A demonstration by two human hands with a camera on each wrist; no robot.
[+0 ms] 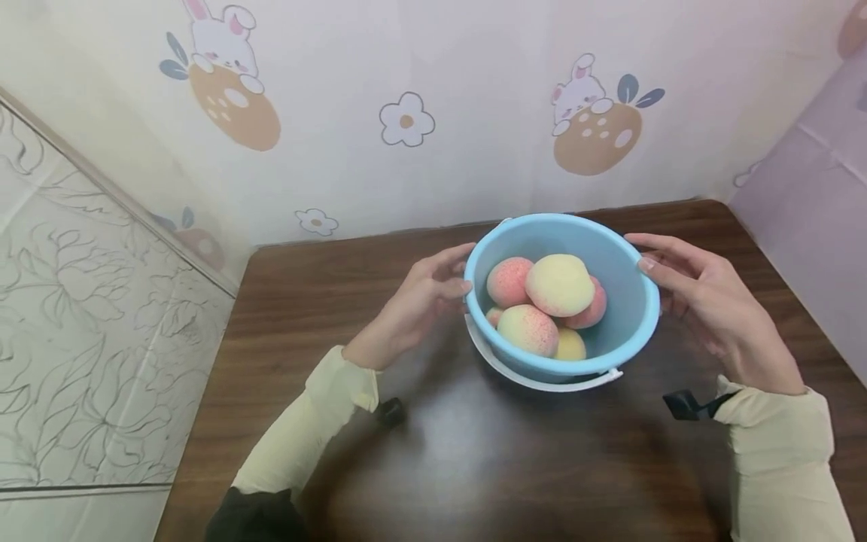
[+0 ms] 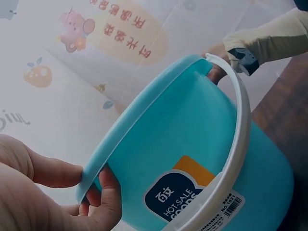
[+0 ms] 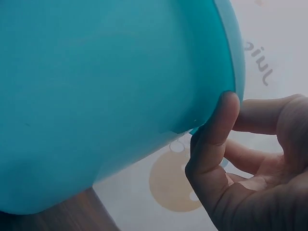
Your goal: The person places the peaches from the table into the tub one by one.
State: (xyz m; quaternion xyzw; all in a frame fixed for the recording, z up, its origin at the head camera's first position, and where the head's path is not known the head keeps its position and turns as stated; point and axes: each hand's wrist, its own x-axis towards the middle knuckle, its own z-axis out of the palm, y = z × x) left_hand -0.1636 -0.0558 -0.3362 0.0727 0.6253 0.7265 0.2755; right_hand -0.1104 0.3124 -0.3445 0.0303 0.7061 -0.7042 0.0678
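Observation:
A blue plastic bucket (image 1: 626, 301) holds several toy peaches, pink and pale yellow; a large yellow one (image 1: 559, 284) lies on top. My left hand (image 1: 428, 295) grips the bucket's left rim, thumb on one side and curled fingers under the lip, as the left wrist view shows. On the opposite side my right hand (image 1: 714, 301) pinches the rim between thumb and fingers. The white handle (image 2: 240, 125) hangs down along the bucket's near side. A label (image 2: 175, 195) is stuck on the outer wall, partly behind the handle.
The bucket is over a dark brown wooden table (image 1: 325, 301). Behind the table hangs a pale cloth (image 1: 474, 173) printed with rabbits and flowers. A white panel with line-drawn flowers (image 1: 74, 339) borders the left side.

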